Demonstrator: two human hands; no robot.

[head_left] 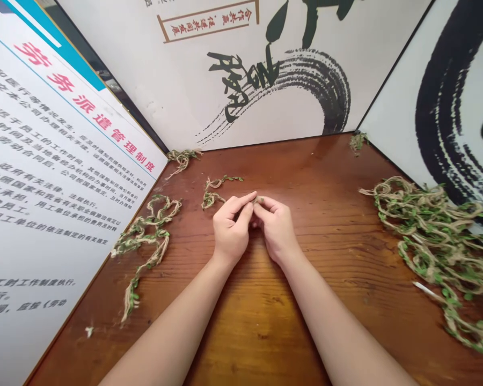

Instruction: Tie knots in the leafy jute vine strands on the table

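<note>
My left hand (pixel 230 228) and my right hand (pixel 279 225) meet over the middle of the table, fingertips pinched together. Between them shows a small green-and-tan bit of leafy twine (pixel 259 200); my fingers cover most of it. Just beyond my left hand lies a short length of leafy jute twine (pixel 214 183), tan cord with small green leaves. One end of it runs close to my left knuckles, and I cannot tell whether it joins the piece in my fingers.
A big tangled heap of leafy twine (pixel 438 236) lies at the right, with a thin white stick (pixel 424 289) by it. Looser strands (pixel 151 230) are at the left, small bunches (pixel 183 157) at the back. Printed panels (pixel 306 107) enclose the wooden table (pixel 257 332).
</note>
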